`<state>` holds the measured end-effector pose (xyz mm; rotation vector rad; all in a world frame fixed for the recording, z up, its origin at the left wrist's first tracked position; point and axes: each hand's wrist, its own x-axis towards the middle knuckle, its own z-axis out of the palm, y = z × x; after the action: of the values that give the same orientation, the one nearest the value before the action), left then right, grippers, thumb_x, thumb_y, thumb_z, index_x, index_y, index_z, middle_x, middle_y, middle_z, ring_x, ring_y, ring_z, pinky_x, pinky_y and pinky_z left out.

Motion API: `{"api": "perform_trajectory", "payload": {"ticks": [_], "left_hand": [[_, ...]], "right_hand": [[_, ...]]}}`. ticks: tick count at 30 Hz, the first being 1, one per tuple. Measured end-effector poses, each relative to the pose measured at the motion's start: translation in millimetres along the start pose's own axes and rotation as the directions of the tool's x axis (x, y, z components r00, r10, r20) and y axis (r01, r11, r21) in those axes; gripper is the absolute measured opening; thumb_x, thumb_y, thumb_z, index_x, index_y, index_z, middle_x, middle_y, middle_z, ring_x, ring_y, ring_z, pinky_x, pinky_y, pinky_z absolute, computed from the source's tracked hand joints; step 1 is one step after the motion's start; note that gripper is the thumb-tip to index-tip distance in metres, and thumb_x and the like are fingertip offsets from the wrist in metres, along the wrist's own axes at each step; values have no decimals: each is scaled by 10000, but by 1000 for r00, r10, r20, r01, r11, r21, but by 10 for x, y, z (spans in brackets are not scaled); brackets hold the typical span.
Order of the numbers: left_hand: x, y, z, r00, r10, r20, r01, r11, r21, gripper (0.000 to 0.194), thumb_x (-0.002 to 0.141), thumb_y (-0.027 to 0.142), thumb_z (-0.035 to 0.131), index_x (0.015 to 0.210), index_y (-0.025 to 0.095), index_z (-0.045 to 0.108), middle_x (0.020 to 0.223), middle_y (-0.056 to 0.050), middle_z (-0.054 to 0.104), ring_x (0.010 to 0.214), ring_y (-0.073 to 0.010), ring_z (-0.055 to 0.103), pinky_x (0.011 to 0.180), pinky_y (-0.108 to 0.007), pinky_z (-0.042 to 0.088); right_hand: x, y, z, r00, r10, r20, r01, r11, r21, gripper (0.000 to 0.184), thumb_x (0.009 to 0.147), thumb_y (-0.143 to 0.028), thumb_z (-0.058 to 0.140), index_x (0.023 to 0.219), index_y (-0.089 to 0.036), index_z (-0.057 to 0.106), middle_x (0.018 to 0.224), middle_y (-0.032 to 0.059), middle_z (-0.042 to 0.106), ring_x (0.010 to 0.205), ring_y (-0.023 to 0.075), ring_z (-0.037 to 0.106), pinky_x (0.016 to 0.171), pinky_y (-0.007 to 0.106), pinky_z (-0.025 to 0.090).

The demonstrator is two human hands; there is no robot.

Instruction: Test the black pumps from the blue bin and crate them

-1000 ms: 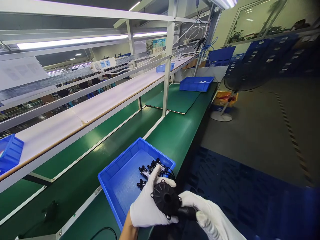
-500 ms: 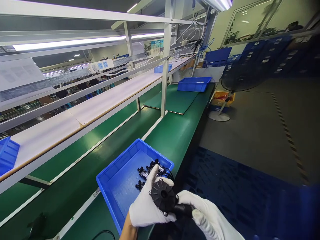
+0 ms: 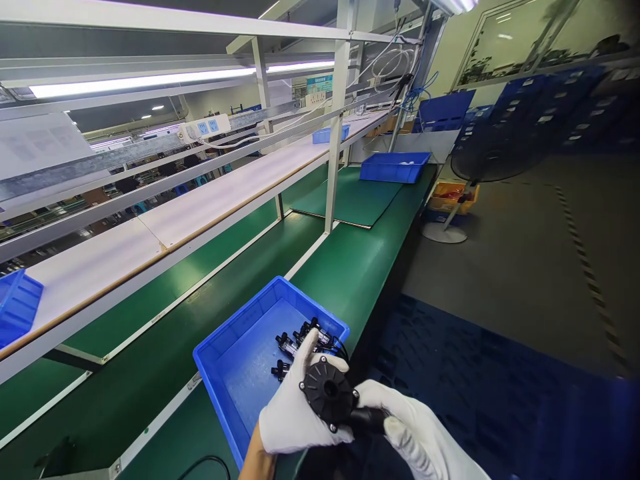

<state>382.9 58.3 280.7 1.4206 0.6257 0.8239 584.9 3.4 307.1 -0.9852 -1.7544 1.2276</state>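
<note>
A black pump (image 3: 327, 393) with a round, ribbed cover and small screws about its rim is held between my two gloved hands. My left hand (image 3: 293, 417), in a white glove, is closed round its left side, thumb pointing up. From the right, my right hand (image 3: 410, 420), also gloved in white, grips the dark tubular end (image 3: 367, 420) of the pump. Just behind them, a blue tray (image 3: 240, 353) holds several smaller black parts with clear or silvery bodies (image 3: 289, 345) and dark cables, partly covered by my left hand.
The tray stands on a green bench (image 3: 350, 273), whose edge drops to the floor on the right. A white shelf (image 3: 200, 213) and metal uprights run along the left. Farther off are a second blue tray (image 3: 393, 168) and a standing fan (image 3: 445, 230). A black cable (image 3: 205, 459) lies in front.
The camera view shifts slightly left and right. Both hands keep their hold on the pump, with hardly any movement; the tray and its parts stay as they were.
</note>
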Motion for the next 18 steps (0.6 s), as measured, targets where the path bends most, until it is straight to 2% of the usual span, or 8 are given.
{"api": "perform_trajectory", "payload": {"ticks": [4,9,12,18], "left_hand": [[-14,-16,-22,1000,-14,11,14,1000,-11,1406,509,352,932,1599,243,52,1316,-174,555,967,-251,623,951,-474,474],[-7,12,3,1000,18,-2,-18,1000,10,1330,553,178,872,1591,280,47,1297,-128,574,1000,-241,617,984,-467,462],[-12,-5,16,999,38,1,-38,999,-38,1308,544,94,846,1580,299,76,1291,-112,572,959,-219,623,952,-447,479],[11,-28,-7,999,48,22,-46,996,-77,1328,517,52,852,1575,283,84,1299,-124,569,936,-208,633,942,-428,477]], "right_hand": [[-15,-5,2,1000,-7,20,7,1000,12,579,994,-675,302,1041,-240,682,960,51,702,902,210,669,834,289,507],[0,2,4,1000,5,0,-5,1000,-9,610,986,-696,281,962,-224,667,905,51,687,834,202,658,782,283,506],[15,9,2,1000,12,-1,-12,1000,-2,606,985,-696,282,962,-225,662,909,48,688,845,202,662,794,282,510],[-12,9,-11,1000,-2,13,2,1000,7,573,998,-675,286,1000,-248,670,928,32,694,867,188,667,806,263,508]]}}
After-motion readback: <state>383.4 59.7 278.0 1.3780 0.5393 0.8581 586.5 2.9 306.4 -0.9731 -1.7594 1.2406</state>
